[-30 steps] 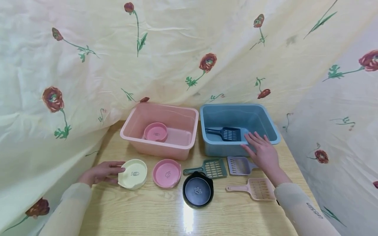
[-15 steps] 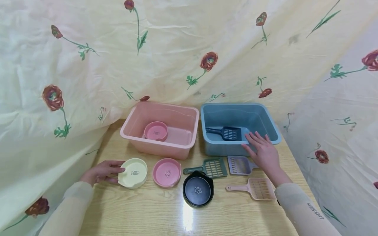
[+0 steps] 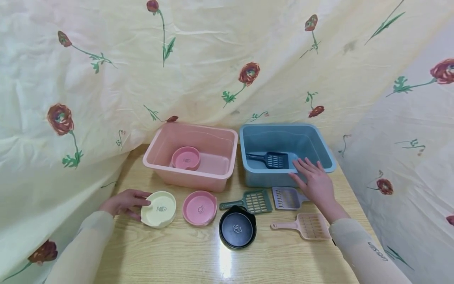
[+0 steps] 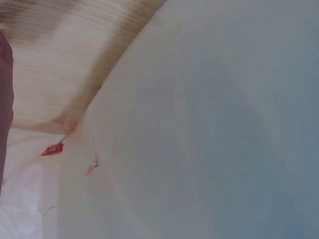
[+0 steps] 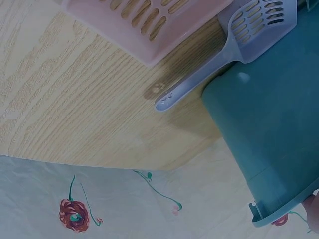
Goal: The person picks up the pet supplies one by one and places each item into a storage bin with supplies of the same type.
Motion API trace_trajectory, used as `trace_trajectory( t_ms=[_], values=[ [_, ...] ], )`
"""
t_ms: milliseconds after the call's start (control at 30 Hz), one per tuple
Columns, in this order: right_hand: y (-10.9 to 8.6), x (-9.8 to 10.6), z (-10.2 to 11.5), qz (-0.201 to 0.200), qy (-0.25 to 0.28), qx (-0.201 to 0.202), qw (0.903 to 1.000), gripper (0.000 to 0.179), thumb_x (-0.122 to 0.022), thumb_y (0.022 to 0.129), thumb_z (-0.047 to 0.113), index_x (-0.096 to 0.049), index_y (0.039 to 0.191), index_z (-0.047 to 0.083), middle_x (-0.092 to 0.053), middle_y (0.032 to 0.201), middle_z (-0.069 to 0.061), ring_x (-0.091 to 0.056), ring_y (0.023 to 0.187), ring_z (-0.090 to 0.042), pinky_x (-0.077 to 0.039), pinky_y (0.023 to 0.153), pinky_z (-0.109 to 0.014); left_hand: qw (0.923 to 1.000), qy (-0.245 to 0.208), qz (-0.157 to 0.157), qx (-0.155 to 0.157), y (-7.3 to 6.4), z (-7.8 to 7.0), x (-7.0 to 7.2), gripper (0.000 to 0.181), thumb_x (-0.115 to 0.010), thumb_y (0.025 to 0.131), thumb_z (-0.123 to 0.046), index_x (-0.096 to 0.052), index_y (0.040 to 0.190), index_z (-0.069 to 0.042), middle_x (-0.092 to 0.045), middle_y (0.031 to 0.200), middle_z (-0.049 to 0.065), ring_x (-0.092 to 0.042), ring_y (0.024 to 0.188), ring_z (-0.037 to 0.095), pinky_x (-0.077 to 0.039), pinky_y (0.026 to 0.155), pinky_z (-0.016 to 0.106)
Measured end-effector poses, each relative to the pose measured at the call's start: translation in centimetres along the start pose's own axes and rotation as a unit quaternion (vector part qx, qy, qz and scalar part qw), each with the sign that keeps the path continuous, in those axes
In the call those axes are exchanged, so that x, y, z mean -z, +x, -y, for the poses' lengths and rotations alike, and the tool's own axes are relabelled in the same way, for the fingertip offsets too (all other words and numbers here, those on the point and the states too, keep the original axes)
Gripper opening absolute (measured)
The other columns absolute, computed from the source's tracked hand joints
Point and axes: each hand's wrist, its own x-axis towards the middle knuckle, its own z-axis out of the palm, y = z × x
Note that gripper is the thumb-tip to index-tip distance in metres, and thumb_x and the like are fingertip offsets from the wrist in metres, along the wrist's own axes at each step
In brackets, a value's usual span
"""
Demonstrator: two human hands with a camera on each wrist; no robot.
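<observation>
My left hand (image 3: 128,202) is at the left side of a pale yellow pet bowl (image 3: 159,210) with a fish mark. Its fingers reach the rim; the thumb lies lower, beside the bowl. With fingers spread, my right hand (image 3: 316,185) rests over the front rim of the blue litter tray (image 3: 259,178). Inside that tray lies a dark blue litter scoop (image 3: 276,160). Below the right hand are a lilac litter scoop (image 3: 286,198) and a pink litter scoop (image 3: 313,226). The left wrist view shows only an edge of the left hand, with the bowl out of sight.
A pink litter tray (image 3: 193,179) stands at the back left with a pink bowl (image 3: 186,158) inside. In front are another pink bowl (image 3: 200,208), a black bowl (image 3: 237,228) and a green scoop (image 3: 256,202). Flowered cloth (image 3: 198,59) hangs behind the wooden table (image 3: 170,256).
My left hand has shifted slightly right and away from me at the bowl. The bowl and my right hand have stayed in place, while the whole head view has drifted a little.
</observation>
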Motion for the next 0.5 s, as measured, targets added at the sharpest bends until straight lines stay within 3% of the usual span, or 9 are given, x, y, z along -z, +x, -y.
trace_trajectory(
  t_ms=[100,333,500],
  values=[
    [0.0,0.0,0.0,-0.001,-0.001,0.002,1.0,0.058,-0.082,0.092,0.03,-0.068,0.142,0.004,-0.066,0.142,-0.022,-0.059,0.137,-0.045,-0.036,0.12,-0.069,0.9999,0.015,0.0,-0.004,0.6,-0.2,-0.1,0.065,-0.075,0.1,-0.011,-0.046,0.155,0.008,-0.066,0.136,0.025,-0.074,0.101,0.026,-0.068,0.072,0.047],
    [0.0,0.1,0.0,0.014,-0.005,-0.005,0.9999,0.058,-0.081,0.094,0.032,-0.067,0.143,0.004,-0.065,0.144,-0.021,-0.057,0.139,-0.045,-0.035,0.121,-0.069,0.9982,0.054,0.012,-0.023,0.9,-0.9,-0.1,0.061,-0.075,0.099,-0.009,-0.049,0.153,0.006,-0.059,0.146,0.032,-0.076,0.095,0.028,-0.068,0.068,0.048],
    [0.0,0.1,0.1,0.021,-0.008,-0.013,0.9997,0.059,-0.081,0.094,0.032,-0.066,0.144,0.004,-0.064,0.145,-0.021,-0.056,0.14,-0.045,-0.033,0.122,-0.068,0.9972,0.07,0.013,-0.022,1.2,-1.3,-0.2,0.06,-0.076,0.098,-0.008,-0.053,0.152,0.003,-0.064,0.141,0.026,-0.075,0.09,0.025,-0.068,0.065,0.044]
  ],
)
